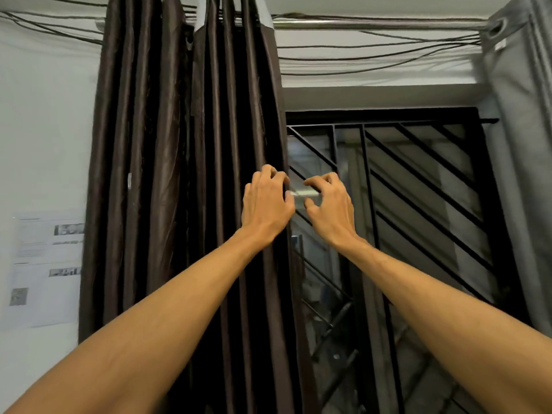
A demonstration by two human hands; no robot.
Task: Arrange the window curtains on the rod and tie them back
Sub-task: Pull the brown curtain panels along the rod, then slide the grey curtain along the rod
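On the rod, the glossy brown curtain hangs bunched, left hand gripping its edge, right hand with grip unclear.

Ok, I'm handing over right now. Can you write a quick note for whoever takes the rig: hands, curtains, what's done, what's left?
Left hand: fingers curled on the inner edge of the brown curtain, apparently gripping it.
Right hand: fingers curled in front of the window grille; unclear whether it holds anything.
Things: brown curtain is bunched at the left of the rod, grey curtain at the right end.
Done: both curtains hang on the rod, drawn aside.
Left: no tie-back shows on either curtain, so both need tying.
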